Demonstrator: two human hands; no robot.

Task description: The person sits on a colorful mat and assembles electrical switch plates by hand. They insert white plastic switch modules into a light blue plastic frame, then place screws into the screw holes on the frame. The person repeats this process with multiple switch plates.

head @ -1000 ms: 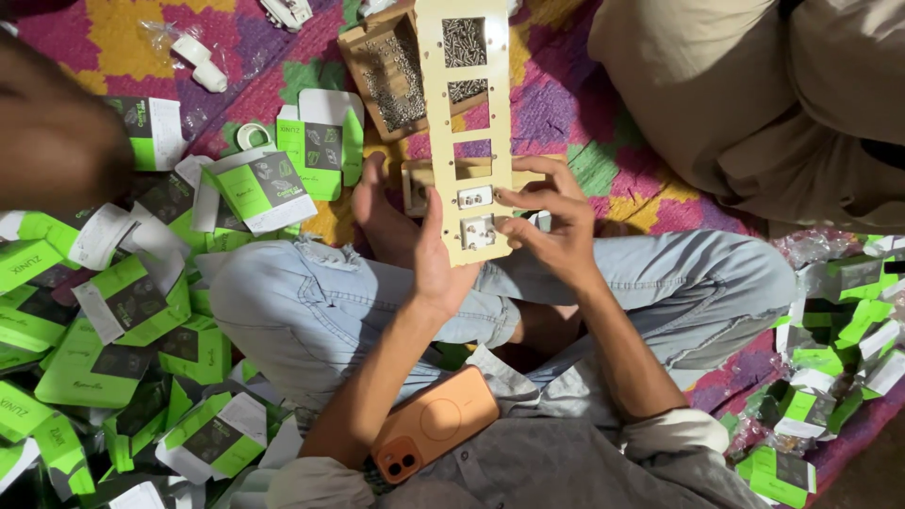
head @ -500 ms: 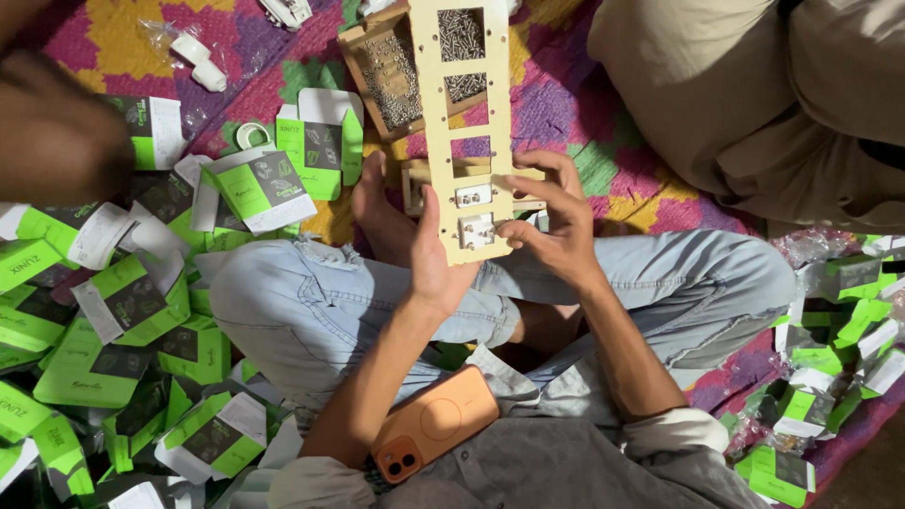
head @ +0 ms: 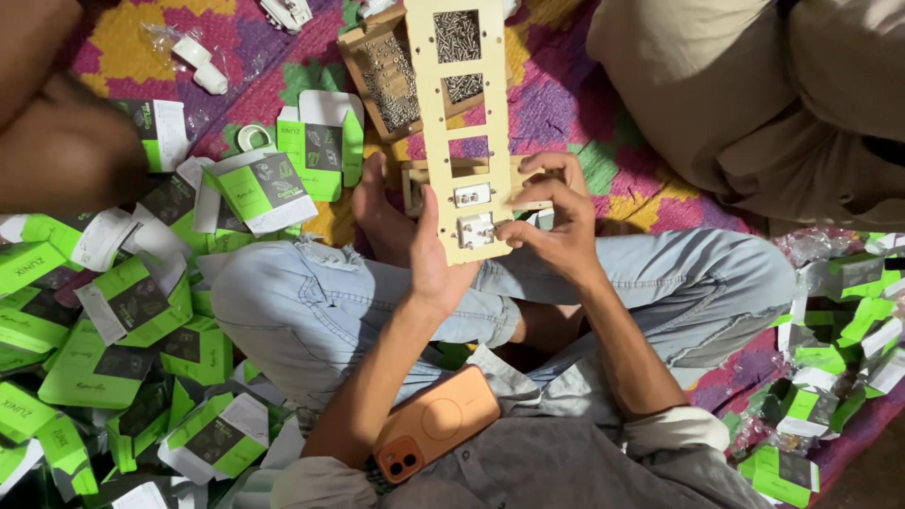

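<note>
From the head camera, looking down, a person sits cross-legged in pale blue jeans on a bright patchwork mat point(head: 566, 113). The left hand point(head: 429, 254) is wrapped around the left edge of a long wooden jig point(head: 462, 141), a flat pale board with square windows cut in a row, and keeps it steady over the lap. The right hand point(head: 556, 221) is curled, with its fingertips pinching at a small white part point(head: 476, 229) that sits in the lowest window, so it looks like the board is there to keep such parts in place. Another white part point(head: 471, 195) sits in the window above. Behind the board is a shallow wooden tray point(head: 363, 57) full of tiny shiny screws. An orange phone point(head: 436, 424) rests on the grey shirt. Flat green and white cardboard boxes point(head: 132, 311) lie piled on the left, and more lie on the right. Another person in tan trousers point(head: 745, 104) sits close by.
</note>
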